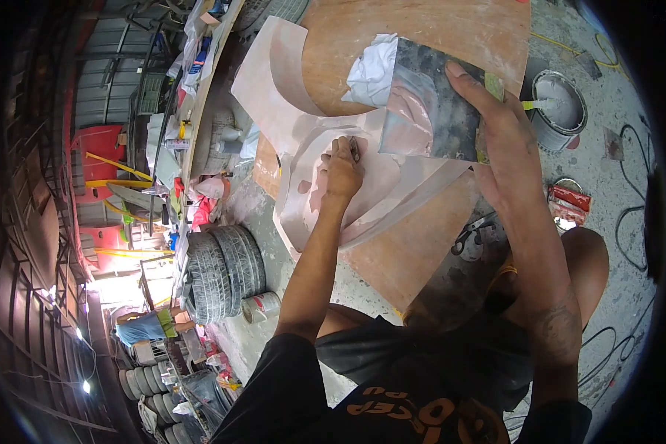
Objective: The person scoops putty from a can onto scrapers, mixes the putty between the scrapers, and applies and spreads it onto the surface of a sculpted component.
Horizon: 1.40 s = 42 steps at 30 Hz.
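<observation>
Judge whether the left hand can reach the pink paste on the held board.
Likely yes: the left hand is near the board, the pink paste lies on its exposed face, and nothing visible blocks the way.

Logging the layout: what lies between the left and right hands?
Head view: between left hand and right hand lie a stretch of pinkish panel, then the dark board bearing pink paste.

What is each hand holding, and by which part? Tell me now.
The right hand holds the smeared board by one edge, thumb on its face. What the left hand grips, if anything, cannot be told.
</observation>
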{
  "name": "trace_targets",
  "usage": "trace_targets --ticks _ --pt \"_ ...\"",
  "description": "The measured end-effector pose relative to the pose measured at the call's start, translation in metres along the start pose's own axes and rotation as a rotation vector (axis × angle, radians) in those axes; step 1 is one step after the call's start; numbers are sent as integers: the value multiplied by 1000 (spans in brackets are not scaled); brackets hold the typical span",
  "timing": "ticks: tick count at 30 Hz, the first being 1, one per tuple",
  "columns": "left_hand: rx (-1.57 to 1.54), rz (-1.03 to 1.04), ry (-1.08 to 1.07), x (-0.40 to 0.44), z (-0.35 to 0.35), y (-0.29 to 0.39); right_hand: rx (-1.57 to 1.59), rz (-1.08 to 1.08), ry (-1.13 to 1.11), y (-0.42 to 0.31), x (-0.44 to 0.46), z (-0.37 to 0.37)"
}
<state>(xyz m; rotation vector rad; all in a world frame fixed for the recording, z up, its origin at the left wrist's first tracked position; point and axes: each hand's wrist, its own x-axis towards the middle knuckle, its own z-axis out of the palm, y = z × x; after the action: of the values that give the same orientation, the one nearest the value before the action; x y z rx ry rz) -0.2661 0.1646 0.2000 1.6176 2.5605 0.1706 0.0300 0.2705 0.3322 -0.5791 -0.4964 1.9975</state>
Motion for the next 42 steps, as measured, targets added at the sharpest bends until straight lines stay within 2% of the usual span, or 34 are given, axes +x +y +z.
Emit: trace_targets --ticks 4,8,11,13,14,16,19,23,24,27,31,32,35,36,39,41,42 --pt "-34 104 -50 -3 -12 5 -19 -15 9 0 -1 2" --pt "-156 232 -151 -17 -35 -1 -88 41 123 7 6 -1" --pt "-478 197 -85 -37 -74 -1 -141 39 162 24 12 -4" --pt "-953 44 -82 -60 -118 24 -196 48 169 36 12 -3" --pt "-1003 35 -62 -69 -138 35 -321 72 187 28 3 9" --pt "-1102 22 -31 -85 -167 53 -290 64 103 37 -4 15" --pt "-1205 242 93 -102 -176 66 -262 36 61 55 -9 26" --pt "-1037 519 315 -108 -177 88 -235 68 -46 64 -13 34" --pt "-962 591 306 -111 -180 90 -269 51 48 60 -22 43" --pt "-670 777 353 -106 -181 91 -156 34 -91 61 -27 45" --pt "-370 915 394 -102 -177 84 -54 112 -76 63 -27 43" --pt "-364 908 405 -102 -176 83 -34 105 -92 61 -28 42" --pt "-609 707 387 -102 -160 66 70 117 -136 45 -31 42" --pt "-121 673 258 -100 -174 60 110 128 -151 39 -33 42" --pt "-375 536 250 -104 -166 46 -53 43 -159 29 -25 37" --pt "-503 502 339 -109 -176 44 -190 44 -108 39 -21 24" --pt "-398 555 334 -111 -191 52 -268 41 -96 43 -18 21"
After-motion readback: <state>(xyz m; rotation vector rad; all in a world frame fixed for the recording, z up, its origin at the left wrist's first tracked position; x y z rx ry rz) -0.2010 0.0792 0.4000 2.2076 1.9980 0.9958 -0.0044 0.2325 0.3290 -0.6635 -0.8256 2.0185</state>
